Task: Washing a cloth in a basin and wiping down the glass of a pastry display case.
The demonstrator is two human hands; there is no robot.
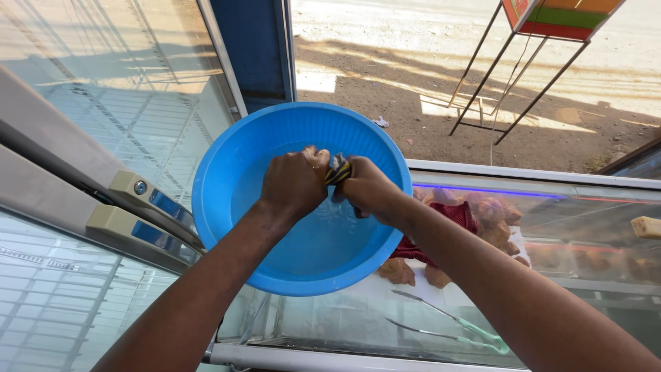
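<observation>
I see my left hand and right hand both clenched tight on a dark-and-yellow cloth, bunched between them over the blue basin of water.

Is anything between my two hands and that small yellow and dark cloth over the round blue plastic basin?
Nothing visible. The left hand and right hand both grip the small yellow and dark cloth directly, above the water in the round blue plastic basin.
</observation>
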